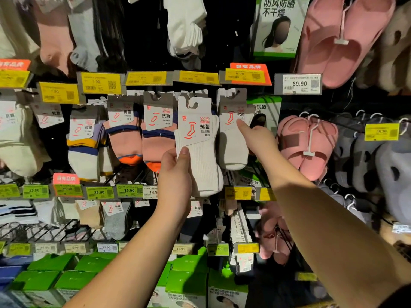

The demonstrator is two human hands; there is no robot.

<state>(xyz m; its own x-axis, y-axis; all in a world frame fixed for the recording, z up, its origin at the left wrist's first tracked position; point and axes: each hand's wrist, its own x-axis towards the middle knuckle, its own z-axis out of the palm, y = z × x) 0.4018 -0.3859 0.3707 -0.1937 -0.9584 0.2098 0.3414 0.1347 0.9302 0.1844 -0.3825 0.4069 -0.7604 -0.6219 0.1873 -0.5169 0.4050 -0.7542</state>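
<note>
My left hand [175,176] grips a pair of white ribbed socks [203,161] by its left edge, thumb on the front; the pack's white card header with a hook cut-out stands in front of the rack. My right hand [258,138] pinches another white sock pack [233,150] that hangs from a peg just to the right, thumb on its grey card label.
Pink-and-orange sock packs [138,141] hang left of the held pair. Yellow price tags [101,83] run along the rails. Pink slippers [309,147] and grey plush slippers [364,161] hang at the right. Green boxes [57,276] sit below.
</note>
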